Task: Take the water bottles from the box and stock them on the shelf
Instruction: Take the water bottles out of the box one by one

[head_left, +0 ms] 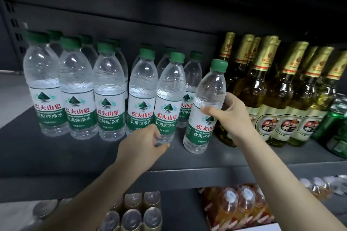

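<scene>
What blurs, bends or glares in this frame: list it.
Head view: dim light; wide-angle bowing tilts the beer bottles and shelf edge; lower-shelf cans are soft; water bottles are sharp with mild glints; top-left corner shows a small glare spot.

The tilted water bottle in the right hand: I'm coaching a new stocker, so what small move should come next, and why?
Probably tip the tilted water bottle upright. The right hand grips its middle; it leans right toward the beer bottles, apart from the front-row bottle the left hand holds.
</scene>
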Tool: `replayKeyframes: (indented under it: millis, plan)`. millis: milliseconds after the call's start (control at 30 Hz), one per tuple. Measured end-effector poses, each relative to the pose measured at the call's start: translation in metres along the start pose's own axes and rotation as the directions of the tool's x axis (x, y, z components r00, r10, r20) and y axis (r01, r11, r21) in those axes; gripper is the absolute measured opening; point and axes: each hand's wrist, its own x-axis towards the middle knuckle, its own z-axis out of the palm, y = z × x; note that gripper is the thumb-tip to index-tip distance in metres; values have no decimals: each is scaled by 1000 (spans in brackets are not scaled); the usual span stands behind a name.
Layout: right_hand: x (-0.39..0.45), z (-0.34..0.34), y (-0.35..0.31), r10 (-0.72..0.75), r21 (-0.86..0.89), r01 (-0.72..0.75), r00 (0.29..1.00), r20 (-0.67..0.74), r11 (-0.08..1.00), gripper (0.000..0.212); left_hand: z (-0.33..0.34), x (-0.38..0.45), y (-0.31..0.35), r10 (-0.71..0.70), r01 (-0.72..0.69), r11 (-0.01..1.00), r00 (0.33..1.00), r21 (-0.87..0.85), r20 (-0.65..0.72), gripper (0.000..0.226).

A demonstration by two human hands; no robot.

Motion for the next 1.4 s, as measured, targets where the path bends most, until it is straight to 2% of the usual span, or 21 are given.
replayKeyframes:
  millis: [167, 367, 567, 733, 933, 1100, 1400]
  plan:
    - [4, -2, 4, -8, 40, 7, 1000, 22, 999, 39, 8, 6, 1, -33, 33, 999, 998, 8, -51, 26]
    - [2, -1, 7, -16, -5, 17, 996, 92, 1000, 51, 18, 10, 0, -83, 87, 996, 993, 34, -89, 25]
    - [1, -9, 6, -25, -8, 26, 994, 108, 1000, 44, 22, 13, 0, -86, 97, 991, 989, 92, -121, 26]
    - [-4, -13, 11, 33, -85, -15, 975, 218, 996, 59, 23, 15, 0, -81, 97, 986, 989, 134, -123, 27]
    - [-18, -12, 37, 113, -204, -50, 944, 310, 978, 66, 24, 16, 0, -68, 88, 984, 989, 153, -131, 27]
    - [-25, -5, 60, 118, -205, -58, 949, 293, 977, 60, 25, 15, -2, -62, 84, 984, 988, 157, -140, 28]
    - [-32, 1, 68, 110, -207, -72, 978, 178, 976, 53, 28, 16, -5, -76, 93, 989, 987, 115, -140, 28]
